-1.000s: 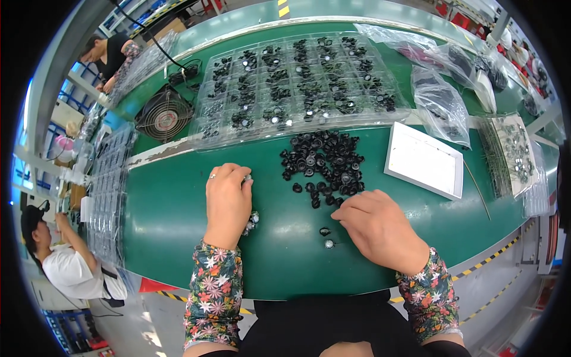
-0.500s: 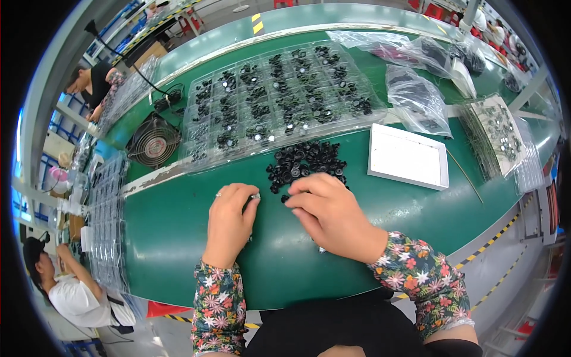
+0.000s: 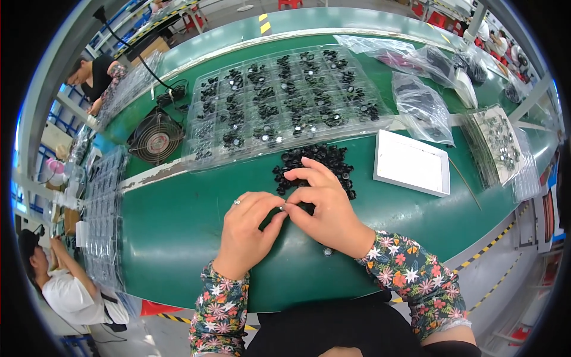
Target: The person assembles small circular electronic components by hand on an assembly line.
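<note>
While left hand [image 3: 250, 229] and right hand [image 3: 330, 214] pinch small part [image 3: 282, 208], tray [image 3: 238, 154] beyond them looks mostly filled; black pile [image 3: 291, 159] nearer seems unworked.

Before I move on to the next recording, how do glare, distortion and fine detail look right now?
Head view: the fisheye bends the edges of the green table, and the corners go black; head view: pale glare on that table, glints on the clear bag; head view: the small part where left hand and right hand meet is too tiny to make out.
</note>
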Demonstrator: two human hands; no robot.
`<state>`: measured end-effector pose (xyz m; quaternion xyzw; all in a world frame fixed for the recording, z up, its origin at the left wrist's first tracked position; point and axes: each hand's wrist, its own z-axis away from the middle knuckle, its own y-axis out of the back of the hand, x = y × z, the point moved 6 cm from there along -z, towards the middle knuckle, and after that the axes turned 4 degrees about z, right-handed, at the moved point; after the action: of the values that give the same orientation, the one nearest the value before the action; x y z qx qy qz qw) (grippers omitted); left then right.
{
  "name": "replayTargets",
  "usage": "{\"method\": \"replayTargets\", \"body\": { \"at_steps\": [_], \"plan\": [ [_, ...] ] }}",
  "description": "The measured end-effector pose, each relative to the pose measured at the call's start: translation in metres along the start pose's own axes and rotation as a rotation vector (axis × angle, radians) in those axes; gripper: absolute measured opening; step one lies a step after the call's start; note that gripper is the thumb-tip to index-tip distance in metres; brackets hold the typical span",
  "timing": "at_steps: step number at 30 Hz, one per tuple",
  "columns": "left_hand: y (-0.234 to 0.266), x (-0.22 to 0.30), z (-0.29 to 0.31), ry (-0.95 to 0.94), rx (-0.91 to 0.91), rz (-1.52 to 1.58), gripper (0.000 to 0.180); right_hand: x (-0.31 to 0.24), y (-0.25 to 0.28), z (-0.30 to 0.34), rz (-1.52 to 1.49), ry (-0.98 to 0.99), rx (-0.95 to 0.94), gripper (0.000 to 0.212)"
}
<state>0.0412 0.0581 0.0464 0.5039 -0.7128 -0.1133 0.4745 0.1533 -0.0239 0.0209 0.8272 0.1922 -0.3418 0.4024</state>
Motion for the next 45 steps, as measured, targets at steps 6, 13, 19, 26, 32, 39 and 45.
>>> {"method": "replayTargets", "body": {
  "at_steps": [6,13,19,26,32,39,45],
  "plan": [
    [-0.002,-0.003,0.001,0.067,0.041,0.0,0.017,-0.002,0.006,0.003,0.052,0.049,0.039,0.006],
    [-0.002,-0.016,0.006,0.24,-0.104,-0.076,0.013,0.0,0.015,0.001,0.054,0.081,0.137,0.006],
    [0.021,-0.012,0.003,0.16,0.124,-0.322,0.026,-0.007,0.025,-0.001,0.044,0.13,0.11,0.007],
    [0.015,0.031,-0.001,-0.113,0.144,-0.06,0.036,-0.02,0.029,0.001,0.033,0.157,0.053,0.008],
    [0.006,0.025,0.002,-0.058,0.06,-0.036,0.037,-0.021,0.032,0.003,0.0,0.119,0.018,0.008],
    [0.0,0.019,0.003,0.012,0.045,0.042,0.026,-0.021,0.031,0.004,-0.04,0.118,-0.05,0.006],
    [-0.003,0.007,0.007,0.265,0.045,0.318,0.024,-0.025,0.035,0.004,-0.029,0.126,-0.04,0.004]
  ]
}}
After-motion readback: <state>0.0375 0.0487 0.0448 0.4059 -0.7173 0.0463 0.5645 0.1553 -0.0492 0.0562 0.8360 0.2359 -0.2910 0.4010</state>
